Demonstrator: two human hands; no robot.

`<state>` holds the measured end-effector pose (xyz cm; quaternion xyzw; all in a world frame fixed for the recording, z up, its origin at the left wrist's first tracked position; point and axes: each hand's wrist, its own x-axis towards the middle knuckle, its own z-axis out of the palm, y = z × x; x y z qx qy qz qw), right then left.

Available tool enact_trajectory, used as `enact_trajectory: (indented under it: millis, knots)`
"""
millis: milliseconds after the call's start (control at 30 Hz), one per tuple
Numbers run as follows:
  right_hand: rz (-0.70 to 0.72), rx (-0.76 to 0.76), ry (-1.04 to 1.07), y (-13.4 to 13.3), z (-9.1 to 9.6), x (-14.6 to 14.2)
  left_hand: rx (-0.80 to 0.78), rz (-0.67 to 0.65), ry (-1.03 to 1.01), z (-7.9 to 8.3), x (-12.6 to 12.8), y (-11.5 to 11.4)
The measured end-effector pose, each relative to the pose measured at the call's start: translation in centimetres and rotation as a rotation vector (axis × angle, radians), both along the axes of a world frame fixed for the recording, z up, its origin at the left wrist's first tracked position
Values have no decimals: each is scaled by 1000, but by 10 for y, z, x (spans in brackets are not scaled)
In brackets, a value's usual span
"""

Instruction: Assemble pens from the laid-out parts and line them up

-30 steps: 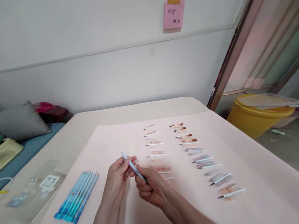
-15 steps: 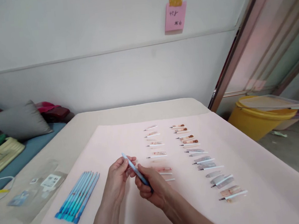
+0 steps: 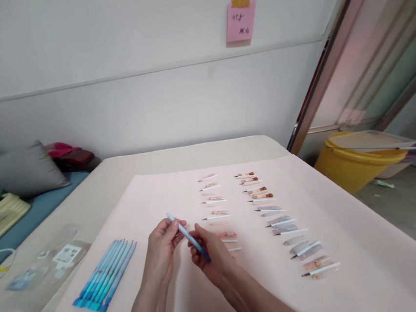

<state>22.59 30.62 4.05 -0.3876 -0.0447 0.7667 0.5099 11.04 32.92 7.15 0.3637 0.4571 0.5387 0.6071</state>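
A light blue pen (image 3: pixel 187 233) with a darker blue lower end is held slanted over the pink sheet. My left hand (image 3: pixel 162 244) pinches its upper part between thumb and fingers. Around the darker end is my right hand (image 3: pixel 214 256), its fingers curled against the barrel. On the left a row of several blue pens (image 3: pixel 107 273) lies side by side. Right of my hands, pen refills (image 3: pixel 216 218) lie beside clear, printed pen parts, some partly hidden by my right hand. A second column of refills and parts (image 3: pixel 261 197) runs farther right.
A pink sheet (image 3: pixel 160 190) covers much of the cream table (image 3: pixel 193 152). Clear plastic packaging (image 3: pixel 61 258) lies at the left edge. A yellow bin (image 3: pixel 345 167) stands right of the table, and a grey pillow (image 3: pixel 25 171) rests at the left. A pink note (image 3: pixel 241 23) is taped to the wall.
My right hand's fingers have loosened and shifted slightly on the pen's lower end. My left hand keeps its pinch. The whole view has moved slightly.
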Motion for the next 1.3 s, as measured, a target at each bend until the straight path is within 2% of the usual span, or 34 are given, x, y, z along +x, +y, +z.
enact_trajectory:
  millis: [100, 200, 333, 467, 733, 800, 833, 900, 967, 1033, 1167, 1300]
  knots:
    - [-161, -63, 30, 2, -4, 1, 29, -31, 76, 0, 6, -3]
    - [-215, -76, 60, 3, -5, 3, 33, -56, 126, -2, 11, -5]
    - [-199, -66, 73, 2, -3, 4, 41, -75, 163, -4, 12, -6]
    - [-143, -24, 79, 1, -1, 4, 23, -36, 150, -5, 9, -5]
    - [-46, -12, -56, -3, 0, 1, 36, 20, 166, -4, 0, 0]
    - [-55, 11, -108, -3, 0, 1, 72, 37, 325, -4, -15, 7]
    - [-62, 24, -134, -4, 0, 1, 84, 37, 469, -4, -25, 12]
    - [-67, 42, -178, -4, -1, 3, 74, -24, 921, -7, -48, 21]
    - [-55, 55, -198, -3, -1, 4, -28, -119, 1406, -12, -72, 28]
    - [-36, 66, -199, -3, -1, 5, -184, -204, 1678, -18, -90, 31]
    - [-32, 64, -197, -3, 2, 7, -285, -182, 1775, -24, -106, 31]
    - [-75, 65, -191, -1, 6, 15, -314, -74, 1821, -15, -110, 30]
